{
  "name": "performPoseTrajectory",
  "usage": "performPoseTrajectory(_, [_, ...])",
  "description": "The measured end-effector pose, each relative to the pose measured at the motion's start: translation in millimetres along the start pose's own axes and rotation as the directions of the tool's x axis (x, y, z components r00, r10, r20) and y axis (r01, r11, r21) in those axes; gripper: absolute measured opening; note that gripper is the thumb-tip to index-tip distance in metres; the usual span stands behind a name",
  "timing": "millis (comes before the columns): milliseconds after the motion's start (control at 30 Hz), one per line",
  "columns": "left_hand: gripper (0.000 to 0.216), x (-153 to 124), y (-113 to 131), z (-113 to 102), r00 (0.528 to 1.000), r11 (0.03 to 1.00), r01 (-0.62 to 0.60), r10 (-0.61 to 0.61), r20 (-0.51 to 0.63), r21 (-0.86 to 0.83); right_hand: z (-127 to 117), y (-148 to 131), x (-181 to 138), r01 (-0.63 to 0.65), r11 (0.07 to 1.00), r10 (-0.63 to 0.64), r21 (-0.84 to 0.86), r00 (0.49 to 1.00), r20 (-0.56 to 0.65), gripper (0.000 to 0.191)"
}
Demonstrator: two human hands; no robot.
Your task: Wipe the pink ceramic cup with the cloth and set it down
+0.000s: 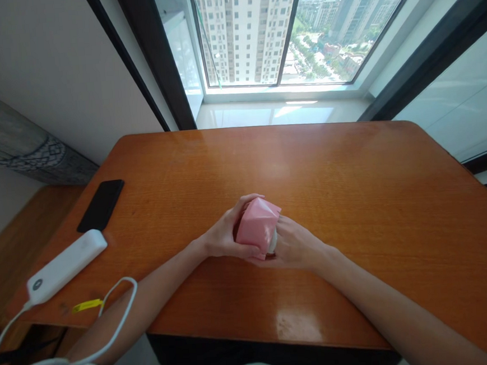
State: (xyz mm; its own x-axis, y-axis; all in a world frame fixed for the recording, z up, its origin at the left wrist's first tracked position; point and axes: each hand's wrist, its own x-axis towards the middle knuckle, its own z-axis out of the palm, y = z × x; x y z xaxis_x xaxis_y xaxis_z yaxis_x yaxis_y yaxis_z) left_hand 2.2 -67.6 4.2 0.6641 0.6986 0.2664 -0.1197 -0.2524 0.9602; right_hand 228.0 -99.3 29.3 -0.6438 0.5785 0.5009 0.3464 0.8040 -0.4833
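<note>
A glossy pink plastic pouch [258, 224], creased and bulging, is held just above the table in front of me. My left hand [234, 228] wraps round its left side, with the thumb along the front lower edge and the fingers over the top. My right hand [294, 240] cups the pouch from the right and below, and its fingers are mostly hidden behind it. Between the pouch's right edge and my right palm, a small white rounded thing [273, 241] shows; its kind I cannot make out.
Around the hands spreads a brown wooden table [354, 196]. At its left lie a black phone [101, 205] and a long white power strip [67, 266]. A white cable [122, 327] with a yellow tag [87, 305] loops over my left forearm. Beyond the far edge is a window [274, 34].
</note>
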Motion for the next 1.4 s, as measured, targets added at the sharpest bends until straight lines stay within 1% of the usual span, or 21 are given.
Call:
performPoseTrajectory(100, [0.126,0.3,-3.5,-1.9,0.999,0.999,-0.03,0.03,0.013,-0.035,1.3,-1.7,0.8,-0.004,0.999,0.008,0.038,0.995,-0.101,0.021])
performPoseTrajectory(167, [0.137,0.4,-7.2,-2.9,0.993,0.992,-0.122,0.122,-0.01,-0.015,0.8,-5.7,1.8,-0.176,0.944,0.207,0.279,0.974,-0.087,0.022])
performPoseTrajectory(200, [0.145,0.4,-8.6,-3.4,0.984,0.984,-0.174,0.175,-0.023,0.039,0.6,-8.0,2.6,-0.283,0.853,0.335,0.439,0.941,-0.044,0.026])
performPoseTrajectory(267, [0.156,0.2,-9.3,-3.7,0.962,0.941,-0.265,0.272,-0.006,0.213,1.6,-11.6,4.7,-0.437,0.536,0.548,0.722,0.831,0.096,0.038])
performPoseTrajectory(333, [0.158,0.1,-8.0,-2.4,0.944,0.876,-0.32,0.327,0.044,0.361,4.8,-13.3,6.4,-0.464,0.21,0.645,0.861,0.728,0.235,0.053])
performPoseTrajectory(400, [0.149,0.3,-6.1,0.5,0.931,0.84,-0.348,0.363,0.045,0.416,8.2,-13.4,6.6,-0.458,0.043,0.672,0.888,0.671,0.314,0.061])
performPoseTrajectory(433, [0.143,0.4,-5.4,2.3,0.925,0.837,-0.352,0.379,0.02,0.42,9.4,-13.1,6.0,-0.46,0.047,0.68,0.887,0.665,0.309,0.061])
performPoseTrajectory(467, [0.137,0.6,-4.9,3.8,0.921,0.841,-0.35,0.389,-0.01,0.413,9.8,-12.6,5.1,-0.466,0.113,0.677,0.877,0.683,0.276,0.06])
performPoseTrajectory(533, [0.13,0.8,-3.8,5.6,0.929,0.88,-0.324,0.366,-0.06,0.347,9.0,-11.0,2.7,-0.447,0.397,0.59,0.801,0.793,0.151,0.056])
performPoseTrajectory(600, [0.128,0.7,-2.4,5.2,0.96,0.947,-0.256,0.272,-0.061,0.194,7.3,-8.9,0.8,-0.333,0.745,0.374,0.578,0.926,0.053,0.053])
performPoseTrajectory(667, [0.123,0.5,-0.9,3.1,0.989,0.989,-0.147,0.147,-0.006,0.02,6.8,-6.6,-0.1,-0.149,0.949,0.149,0.277,0.989,0.019,0.043])
performPoseTrajectory(767, [0.115,0.0,-1.6,-0.2,0.997,0.995,-0.038,0.044,0.056,-0.095,8.6,-5.0,-0.4,-0.01,1.0,0.01,0.021,0.999,-0.041,0.024])
performPoseTrajectory(867, [0.125,-0.4,-7.4,-2.0,0.997,0.989,-0.072,0.076,0.028,-0.132,7.8,-8.2,0.3,-0.142,0.97,0.152,0.199,0.988,-0.037,0.023])
performPoseTrajectory(933, [0.136,-0.6,-11.3,-3.0,0.986,0.982,-0.166,0.166,-0.012,-0.087,4.7,-12.2,2.2,-0.335,0.804,0.369,0.492,0.929,0.03,0.028])
performPoseTrajectory(1033, [0.156,-0.3,-12.6,-3.9,0.953,0.936,-0.302,0.303,0.025,0.18,-0.1,-17.0,7.8,-0.448,0.271,0.616,0.852,0.761,0.204,0.05])
performPoseTrajectory(1100, [0.158,0.2,-11.2,-2.9,0.941,0.874,-0.335,0.332,0.071,0.351,-0.7,-18.0,11.0,-0.417,-0.014,0.648,0.909,0.689,0.326,0.062])
performPoseTrajectory(1167, [0.151,0.9,-10.0,-0.7,0.93,0.834,-0.354,0.362,0.066,0.422,1.0,-17.6,11.6,-0.404,-0.104,0.641,0.909,0.671,0.372,0.063])
performPoseTrajectory(1200, [0.147,1.2,-9.7,0.5,0.924,0.83,-0.36,0.379,0.044,0.426,2.2,-17.1,10.7,-0.405,-0.072,0.639,0.911,0.683,0.354,0.062])
performPoseTrajectory(1267, [0.143,1.3,-9.5,2.3,0.918,0.847,-0.365,0.397,-0.003,0.386,3.7,-15.5,7.5,-0.413,0.136,0.619,0.9,0.745,0.248,0.06])
performPoseTrajectory(1333, [0.143,0.7,-8.6,2.8,0.942,0.909,-0.313,0.335,-0.036,0.274,2.7,-13.6,4.2,-0.401,0.488,0.504,0.775,0.855,0.125,0.06])
performPoseTrajectory(1400, [0.141,-0.2,-6.6,2.5,0.979,0.972,-0.2,0.204,-0.026,0.122,0.0,-11.0,2.2,-0.3,0.817,0.303,0.493,0.95,0.077,0.058])
